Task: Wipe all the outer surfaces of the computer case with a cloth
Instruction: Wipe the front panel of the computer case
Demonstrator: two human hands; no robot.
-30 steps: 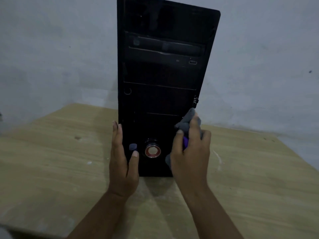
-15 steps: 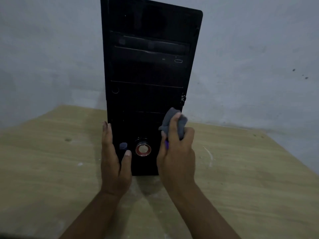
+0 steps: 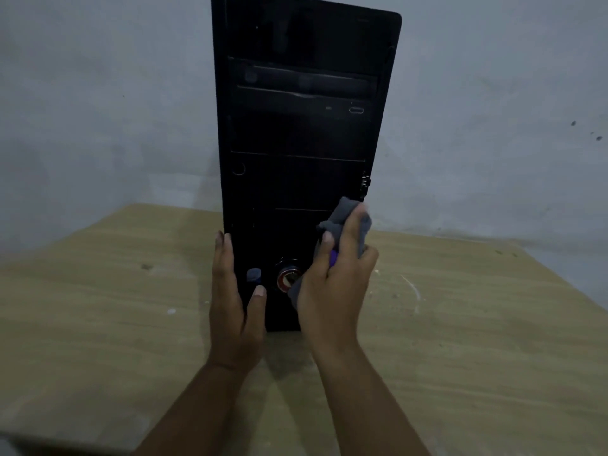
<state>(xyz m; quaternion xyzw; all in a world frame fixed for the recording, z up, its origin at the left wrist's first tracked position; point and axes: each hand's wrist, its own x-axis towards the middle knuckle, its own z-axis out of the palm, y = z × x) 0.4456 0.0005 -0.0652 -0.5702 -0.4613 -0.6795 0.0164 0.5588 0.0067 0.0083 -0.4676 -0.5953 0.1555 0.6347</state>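
Your right hand (image 3: 332, 287) grips the crumpled grey cloth (image 3: 348, 222) against the tall black computer case (image 3: 296, 143), standing upright at frame centre on the wooden table (image 3: 98, 324). Your left hand (image 3: 235, 307), fingers straight, braces its lower left edge.

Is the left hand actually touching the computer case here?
Touching. The head view shows the left hand lying flat against the left edge of the computer case, its thumb pressed on the front panel, with no gap visible.
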